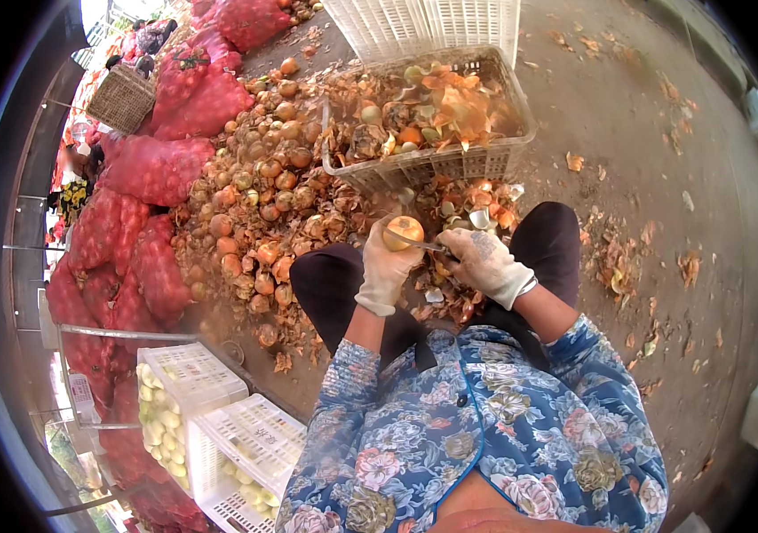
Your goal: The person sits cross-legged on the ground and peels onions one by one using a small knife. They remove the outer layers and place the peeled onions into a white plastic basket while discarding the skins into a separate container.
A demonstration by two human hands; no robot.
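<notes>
My left hand [385, 266], in a whitish work glove, grips a yellow-brown onion [403, 233] above my knees. In my gloved right hand [487, 263] is a knife [427, 245], its blade lying across the near side of the onion. Most of the knife's handle is hidden by my fingers. Beyond my hands stands a dirty plastic crate [412, 162] heaped with onion skins [462, 106] and a few onions. More skins and peel pieces [482, 200] lie on the ground between that crate and my knees.
Loose onions [272, 173] spread over the floor to my left, beside stacked red mesh sacks [159, 170]. White crates of peeled onions [215, 390] stand at lower left near a metal frame [129, 333]. Behind the skins crate is a white crate [425, 26]. Scattered skins [618, 273] dot the concrete at right.
</notes>
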